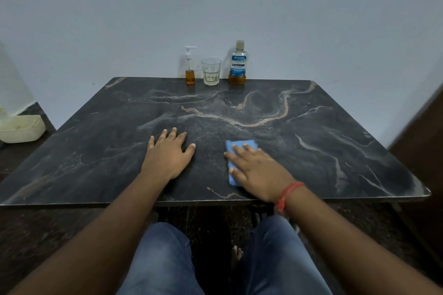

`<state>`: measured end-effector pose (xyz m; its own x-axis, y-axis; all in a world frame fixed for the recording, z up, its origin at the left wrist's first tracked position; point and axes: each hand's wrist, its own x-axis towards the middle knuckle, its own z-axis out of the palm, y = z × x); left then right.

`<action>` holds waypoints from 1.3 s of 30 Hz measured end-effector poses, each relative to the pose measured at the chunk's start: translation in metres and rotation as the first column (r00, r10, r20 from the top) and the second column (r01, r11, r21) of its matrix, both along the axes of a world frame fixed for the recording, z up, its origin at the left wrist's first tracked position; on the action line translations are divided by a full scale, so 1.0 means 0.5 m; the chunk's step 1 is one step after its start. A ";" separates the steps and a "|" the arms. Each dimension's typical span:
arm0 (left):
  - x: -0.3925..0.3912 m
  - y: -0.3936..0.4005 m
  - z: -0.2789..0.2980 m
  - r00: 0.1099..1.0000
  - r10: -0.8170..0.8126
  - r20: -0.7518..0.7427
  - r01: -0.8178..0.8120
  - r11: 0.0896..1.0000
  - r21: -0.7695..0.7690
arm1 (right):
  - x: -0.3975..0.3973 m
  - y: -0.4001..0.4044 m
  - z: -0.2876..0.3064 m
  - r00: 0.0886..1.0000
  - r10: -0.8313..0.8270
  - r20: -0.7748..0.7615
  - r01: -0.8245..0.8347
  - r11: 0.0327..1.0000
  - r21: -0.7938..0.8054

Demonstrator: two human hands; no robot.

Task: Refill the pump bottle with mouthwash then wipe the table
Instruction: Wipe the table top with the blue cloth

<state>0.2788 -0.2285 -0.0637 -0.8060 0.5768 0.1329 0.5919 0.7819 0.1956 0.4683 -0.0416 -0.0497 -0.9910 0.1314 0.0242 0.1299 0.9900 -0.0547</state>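
Right hand (257, 170): fingers straight, pressed flat on folded blue cloth (236, 151) at near centre of dark marble-patterned table (311, 151). Left hand (167, 153): fingers spread, palm down on bare tabletop just beside cloth. Small clear pump bottle (190, 69) (amber liquid low), clear drinking glass (211, 71), capped clear Listerine mouthwash bottle (237, 64): upright in row at far edge.

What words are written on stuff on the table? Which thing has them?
"LISTERINE" is on the blue label of the mouthwash bottle at the back of the table.
"COOL MINT" is just under it on the same label.
The other small print on that label is too blurred to read.
The pump bottle, the glass and the blue cloth show no words.
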 end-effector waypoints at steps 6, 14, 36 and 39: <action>-0.003 -0.002 -0.003 1.000 0.008 -0.006 -0.008 1.000 -0.002 | -0.019 -0.020 -0.009 0.997 -0.072 -0.035 0.073 0.997 0.013; 0.002 -0.003 0.000 1.000 0.011 -0.009 -0.011 1.000 -0.007 | -0.098 0.011 0.013 0.991 -0.131 0.034 0.132 0.991 -0.027; 0.005 0.001 0.004 1.000 -0.004 -0.014 0.004 1.000 -0.025 | -0.015 0.162 0.009 0.991 -0.128 0.039 0.123 0.988 0.094; 0.005 0.001 0.006 1.000 -0.001 -0.013 0.000 0.999 -0.032 | -0.001 0.163 0.021 0.957 -0.285 0.052 0.275 0.950 0.146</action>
<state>0.2813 -0.2278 -0.0608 -0.8039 0.5815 0.1249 0.5947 0.7874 0.1625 0.4677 0.0399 -0.0395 -0.9146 0.4042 -0.0084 0.4015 0.9106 0.0977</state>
